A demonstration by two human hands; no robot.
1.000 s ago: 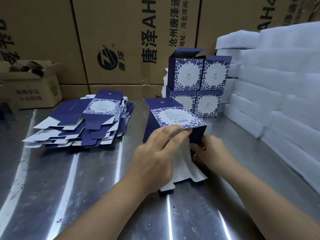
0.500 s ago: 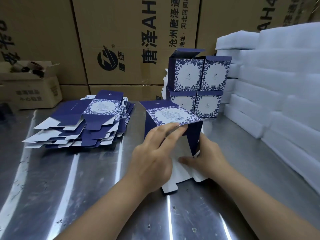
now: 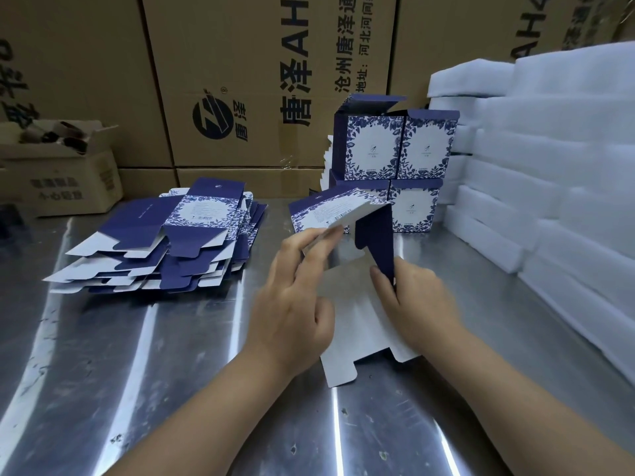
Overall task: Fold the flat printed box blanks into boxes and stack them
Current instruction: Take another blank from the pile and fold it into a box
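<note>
A half-formed blue-and-white printed box blank (image 3: 338, 211) stands between my hands on the steel table (image 3: 137, 355), its white flaps spread toward me. My left hand (image 3: 295, 304) pinches the near edge of the upper printed panel. My right hand (image 3: 415, 300) grips the lower edge of the dark blue side panel. A pile of flat blanks (image 3: 165, 242) lies to the left. Several folded boxes (image 3: 395, 156) are stacked in two rows behind the blank.
White foam blocks (image 3: 549, 166) are piled along the right side. Large brown cartons (image 3: 257, 80) wall off the back. A small open carton (image 3: 58, 166) sits at the far left.
The upper printed panel has tilted up at its near edge and the side panel now stands steeper. My right hand moved up from the white flaps to grip the blue side panel.
</note>
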